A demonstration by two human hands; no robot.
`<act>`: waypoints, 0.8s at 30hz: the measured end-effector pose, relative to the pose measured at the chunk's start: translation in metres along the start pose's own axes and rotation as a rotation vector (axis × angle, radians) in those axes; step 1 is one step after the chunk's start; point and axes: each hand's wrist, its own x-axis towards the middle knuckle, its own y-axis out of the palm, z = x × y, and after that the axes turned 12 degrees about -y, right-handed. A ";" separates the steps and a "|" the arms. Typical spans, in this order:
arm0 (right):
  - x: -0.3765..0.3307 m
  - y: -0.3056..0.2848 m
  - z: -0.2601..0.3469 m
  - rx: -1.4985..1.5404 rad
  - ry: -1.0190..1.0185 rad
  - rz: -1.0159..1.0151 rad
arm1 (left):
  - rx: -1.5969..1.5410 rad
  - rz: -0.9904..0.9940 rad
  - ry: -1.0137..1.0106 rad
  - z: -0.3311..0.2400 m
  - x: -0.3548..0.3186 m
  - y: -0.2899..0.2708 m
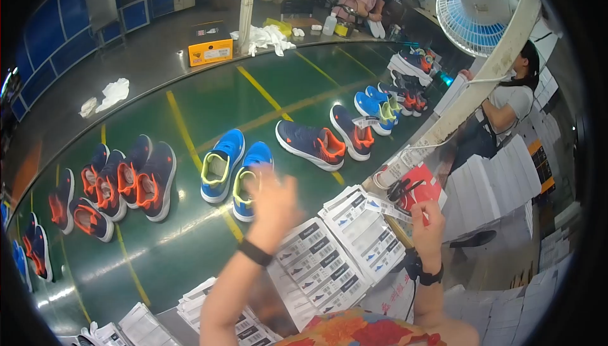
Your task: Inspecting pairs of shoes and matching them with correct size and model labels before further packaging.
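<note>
My left hand point(275, 203), blurred by motion, reaches over the right shoe of a blue pair point(259, 156) with a lime-yellow lining; I cannot tell whether its fingers grip the shoe. Its mate, a blue sneaker point(223, 159), stands just left of it. My right hand point(428, 232) is closed at the right, its fingers around the end of a white printed shoe label point(384, 207), with a small red bit showing at the fingers. Below, sheets of shoe labels point(320, 264) lie between my forearms. A red card point(423, 184) with a black tool on it lies beyond my right hand.
Navy-and-orange sneakers stand on the green conveyor belt point(177, 251), several at left and a pair point(310, 143) at right. More shoes point(377, 108) sit farther right. A post point(481, 67) with a fan point(475, 17) rises at right, near another person point(506, 105). An orange box point(210, 51) stands beyond the belt.
</note>
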 end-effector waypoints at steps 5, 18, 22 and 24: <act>0.011 0.004 0.025 0.237 0.090 0.069 | 0.142 0.117 -0.274 0.093 0.004 -0.010; 0.047 0.010 0.066 0.762 0.097 0.309 | -0.212 0.095 -0.067 0.069 0.003 0.020; 0.057 0.007 0.072 0.853 0.038 0.307 | -0.300 -0.102 0.094 0.093 -0.008 -0.024; 0.061 0.015 0.070 0.887 0.035 0.305 | -0.136 -0.182 0.038 0.130 -0.011 -0.033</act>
